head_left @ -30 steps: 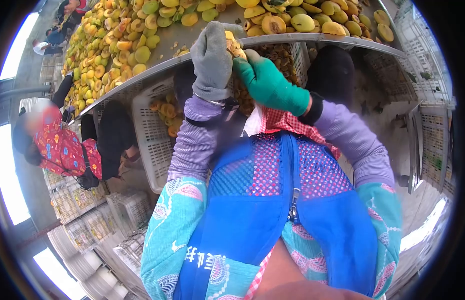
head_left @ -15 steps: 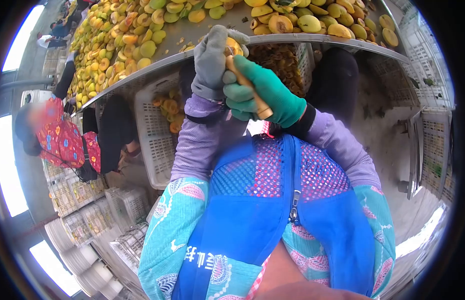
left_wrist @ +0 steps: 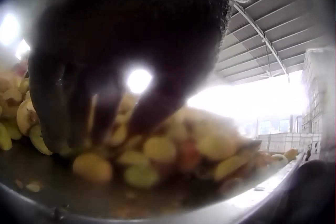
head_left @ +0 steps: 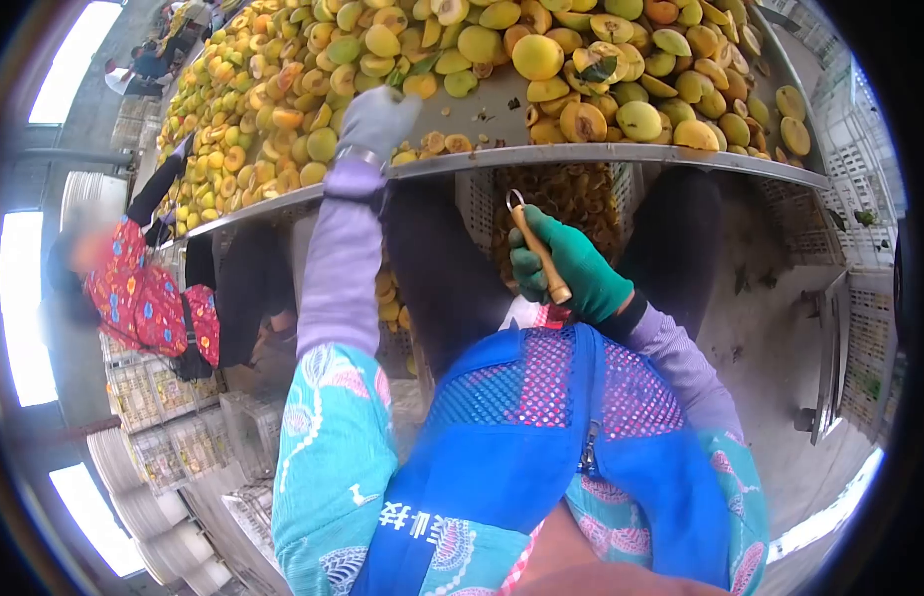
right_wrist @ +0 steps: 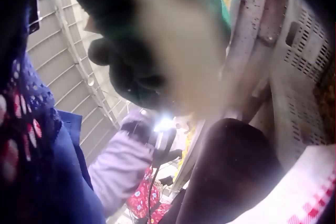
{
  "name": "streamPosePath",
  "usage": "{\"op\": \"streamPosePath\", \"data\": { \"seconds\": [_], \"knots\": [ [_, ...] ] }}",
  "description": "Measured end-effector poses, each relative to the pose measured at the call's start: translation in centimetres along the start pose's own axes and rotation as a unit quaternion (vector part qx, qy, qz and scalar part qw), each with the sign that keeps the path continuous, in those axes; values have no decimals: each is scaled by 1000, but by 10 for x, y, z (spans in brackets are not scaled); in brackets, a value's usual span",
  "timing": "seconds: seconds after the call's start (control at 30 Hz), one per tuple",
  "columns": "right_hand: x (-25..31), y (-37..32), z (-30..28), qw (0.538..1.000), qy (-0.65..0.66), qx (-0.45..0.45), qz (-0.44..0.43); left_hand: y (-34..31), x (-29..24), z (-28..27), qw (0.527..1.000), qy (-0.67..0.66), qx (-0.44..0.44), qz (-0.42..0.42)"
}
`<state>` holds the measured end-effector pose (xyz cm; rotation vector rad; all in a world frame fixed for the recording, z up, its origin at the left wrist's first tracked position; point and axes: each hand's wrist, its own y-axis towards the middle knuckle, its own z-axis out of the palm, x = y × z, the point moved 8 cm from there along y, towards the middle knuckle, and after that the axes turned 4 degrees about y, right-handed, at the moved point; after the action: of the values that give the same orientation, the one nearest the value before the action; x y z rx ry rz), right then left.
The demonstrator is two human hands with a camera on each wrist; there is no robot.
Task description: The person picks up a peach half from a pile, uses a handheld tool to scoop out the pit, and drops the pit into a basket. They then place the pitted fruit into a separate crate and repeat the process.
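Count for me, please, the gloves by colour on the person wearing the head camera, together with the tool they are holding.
Grey glove: 1
Green glove: 1
Wooden-handled tool with a metal loop: 1
Total: 3

Person in red floral top, stacked crates, 3 bright windows at left
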<state>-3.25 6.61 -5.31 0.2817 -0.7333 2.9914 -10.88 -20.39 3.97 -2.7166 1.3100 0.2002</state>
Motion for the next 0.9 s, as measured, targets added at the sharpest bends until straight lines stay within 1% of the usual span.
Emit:
{"op": "streamPosePath", "data": {
  "seconds": [0.03, 0.07, 0.13, 0.17, 0.23, 0.27, 0.3, 0.33, 0.37, 0.4, 0.47, 0.5, 0.53, 0.6, 0.63, 0.73, 0.77, 0.83, 0.87, 0.9],
  "knots": [
    [5, -1, 0, 1000, 2, -6, -15, 30, -8, 14, 999, 47, 11, -11],
    [9, -3, -1, 1000, 4, -12, -28, 58, -9, 35, 995, 77, 51, -34],
    [20, -8, -8, 998, 6, -23, -55, 83, -19, 53, 993, 116, 8, 0],
    [23, -10, -12, 997, 11, -27, -66, 92, -15, 56, 995, 102, -4, -3],
    [26, -7, -20, 996, 19, -34, -86, 73, -19, 44, 994, 82, 71, 21],
    [32, -7, -22, 991, -19, -58, -116, 65, -17, 39, 991, 74, 108, 30],
    [38, -8, -19, 985, -58, -81, -144, 72, 7, 52, 995, 32, 90, 28],
    [44, -11, -15, 975, -97, -103, -171, 51, 16, 61, 962, -202, 180, 10],
    [51, -16, -4, 964, -152, -113, -188, 29, 16, 60, 899, -383, 213, 22],
    [58, -14, 1, 943, -214, -117, -226, 7, 12, 51, 801, -551, 234, 32],
    [71, -5, 14, 887, -336, -121, -294, -32, -8, 37, 702, -681, 202, 58],
    [78, 4, 18, 832, -387, -115, -380, -44, -19, 33, 643, -740, 183, 72],
    [83, 3, 31, 780, -438, -118, -431, -48, -23, 38, 610, -768, 189, 49],
    [83, -10, 58, 656, -529, -127, -524, -57, -35, 48, 539, -816, 207, 5],
    [81, -12, 64, 629, -571, -150, -507, -69, -43, 44, 553, -815, 176, -10],
    [80, -15, 71, 562, -600, -173, -543, -85, -60, 35, 638, -748, 121, 136],
    [81, -16, 71, 566, -605, -185, -528, -85, -60, 36, 676, -723, 87, 115],
    [83, -15, 71, 602, -607, -193, -481, -95, -74, 22, 759, -626, 7, 179],
    [80, -15, 70, 618, -608, -193, -459, -104, -80, 13, 793, -571, -37, 210],
    [78, -17, 71, 618, -607, -195, -460, -107, -81, 13, 757, -629, -28, 175]
  ]
}}
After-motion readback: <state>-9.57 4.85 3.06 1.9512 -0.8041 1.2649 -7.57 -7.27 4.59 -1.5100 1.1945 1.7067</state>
